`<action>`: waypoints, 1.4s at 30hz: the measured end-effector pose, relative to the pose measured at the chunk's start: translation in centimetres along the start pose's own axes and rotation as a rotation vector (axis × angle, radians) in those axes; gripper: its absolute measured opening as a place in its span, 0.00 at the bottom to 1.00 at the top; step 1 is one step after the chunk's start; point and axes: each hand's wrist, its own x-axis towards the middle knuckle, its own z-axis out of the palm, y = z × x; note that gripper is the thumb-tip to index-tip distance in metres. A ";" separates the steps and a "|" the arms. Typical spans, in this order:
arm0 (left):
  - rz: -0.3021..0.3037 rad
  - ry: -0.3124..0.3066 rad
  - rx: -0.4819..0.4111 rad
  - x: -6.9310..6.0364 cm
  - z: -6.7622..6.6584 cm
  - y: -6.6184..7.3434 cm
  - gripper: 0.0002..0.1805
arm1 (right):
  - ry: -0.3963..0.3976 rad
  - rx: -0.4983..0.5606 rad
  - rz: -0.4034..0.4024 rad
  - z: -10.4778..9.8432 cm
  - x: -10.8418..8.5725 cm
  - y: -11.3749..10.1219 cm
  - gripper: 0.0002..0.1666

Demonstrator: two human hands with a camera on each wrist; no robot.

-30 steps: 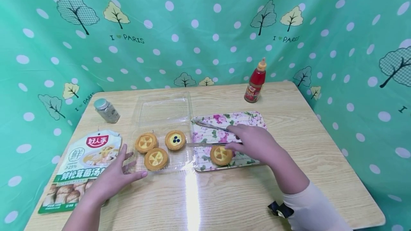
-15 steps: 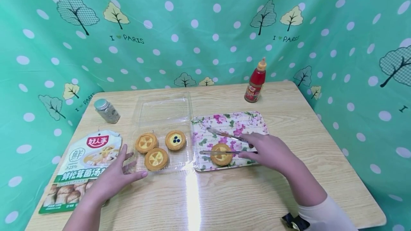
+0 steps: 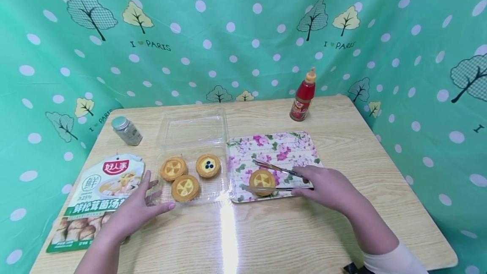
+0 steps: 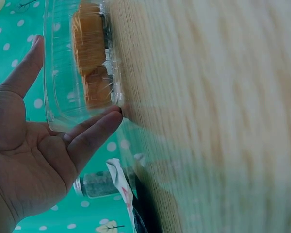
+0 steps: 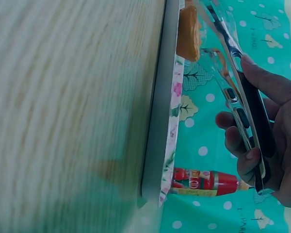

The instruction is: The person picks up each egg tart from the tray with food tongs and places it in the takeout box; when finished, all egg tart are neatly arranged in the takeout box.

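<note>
My right hand (image 3: 330, 186) grips metal tongs (image 3: 279, 168) above the floral tray (image 3: 296, 149); their arms are spread, one crossing over the egg tart (image 3: 262, 177) on the tray. In the right wrist view the fingers and thumb of my right hand (image 5: 276, 131) wrap the tongs' dark handle (image 5: 256, 111). My left hand (image 3: 137, 210) rests at the left side of the clear plastic box (image 3: 224, 189), fingers spread, touching its edge, as the left wrist view of my left hand (image 4: 43, 150) shows. Three tarts (image 3: 184, 188) lie in the box, one dotted with dark berries (image 3: 209, 165).
A red sauce bottle (image 3: 302, 100) stands behind the tray. At the left are a spice jar (image 3: 127, 131) and a green and white food packet (image 3: 91, 202), partly under my left forearm. The box's lid (image 3: 195, 128) lies folded back toward the curtain (image 3: 236, 33).
My right hand and the tongs have moved right and toward the near side, from between box and tray to over the tray's tart. My left hand has stayed in place.
</note>
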 end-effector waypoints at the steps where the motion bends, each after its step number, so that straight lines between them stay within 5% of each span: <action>1: 0.000 -0.001 -0.004 0.0 0.0 0.0 0.71 | 0.002 0.003 -0.004 0.1 -0.1 0.1 0.44; 26: 0.002 -0.003 -0.005 0.1 0.0 -0.3 0.71 | -0.025 0.016 0.007 0.9 -0.7 0.9 0.33; 42: 0.005 -0.002 -0.003 0.1 0.0 -0.2 0.71 | 0.076 -0.069 -0.087 1.2 -0.2 0.6 0.30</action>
